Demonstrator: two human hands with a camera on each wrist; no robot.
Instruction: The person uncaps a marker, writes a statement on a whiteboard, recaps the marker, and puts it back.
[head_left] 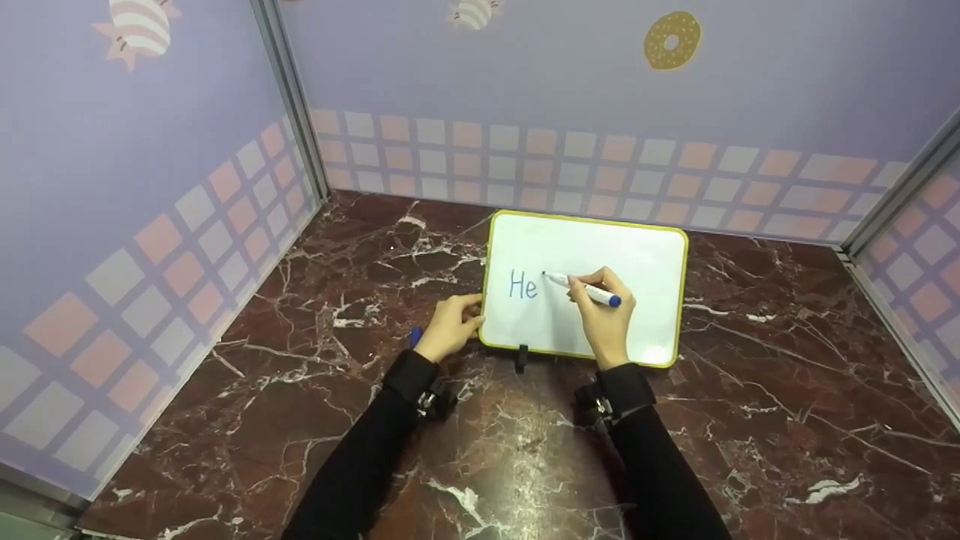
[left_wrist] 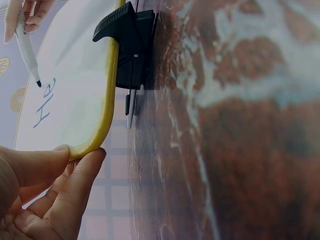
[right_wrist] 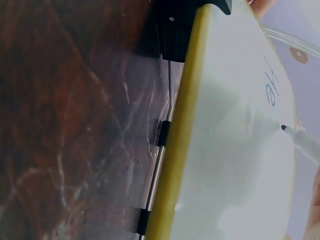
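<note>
A whiteboard (head_left: 600, 247) with a yellow rim stands on the marble-patterned table, "He" written in blue on its left half. My right hand (head_left: 607, 311) grips a white marker (head_left: 559, 278) with a blue end, its dark tip just right of the letter "e". Whether the tip touches the surface I cannot tell. At the board's left edge, my left hand (head_left: 450, 326) pinches the yellow rim (left_wrist: 95, 142) near the lower corner between thumb and fingers. In the right wrist view only part of the right hand shows beside the marker (right_wrist: 302, 142).
A black clip-like foot (left_wrist: 131, 47) sits at the board's bottom edge. Beside my left wrist lies a blue object, probably a cap (head_left: 415, 336), partly hidden. Patterned walls (head_left: 450, 150) enclose the table (head_left: 750, 450) at the back and sides.
</note>
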